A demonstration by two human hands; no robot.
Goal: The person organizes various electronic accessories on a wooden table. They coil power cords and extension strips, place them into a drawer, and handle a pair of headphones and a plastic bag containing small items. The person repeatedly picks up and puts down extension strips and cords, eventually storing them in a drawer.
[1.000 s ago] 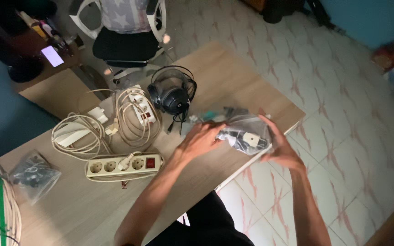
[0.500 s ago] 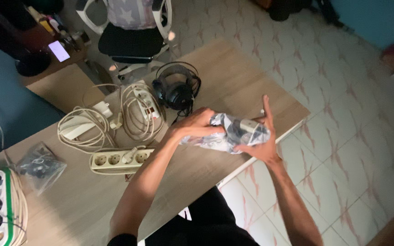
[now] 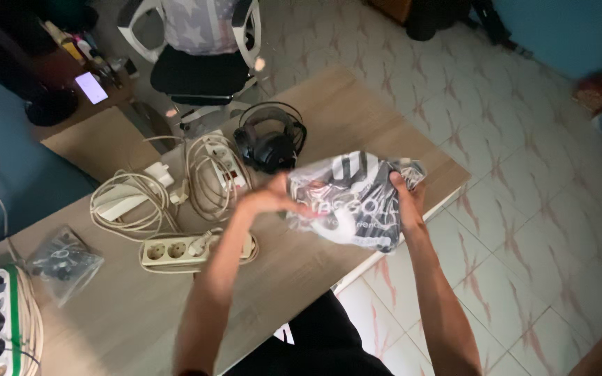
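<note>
Both hands are up off the table, holding a clear plastic bag [image 3: 353,202] between them. From my feed, the left hand [image 3: 269,202] pinches the bag's left edge, though motion blur keeps me from making out the individual fingers. The right hand [image 3: 407,202] grips the bag's right end with fingers curled over its top edge. Inside the bag I see something dark with white parts, its shape unclear. The bag hangs in the air above the near right part of the wooden table [image 3: 357,115], close to its edge.

Just behind the bag, black headphones [image 3: 270,143] lie on the tabletop. Left of them sit a coiled white cable with a power strip [image 3: 210,170] and another coiled white cable [image 3: 130,202]. A beige power strip [image 3: 189,249] lies beside my left forearm. Further left rests a small clear pouch [image 3: 60,263] with dark contents. An office chair [image 3: 200,49] stands beyond the table.
</note>
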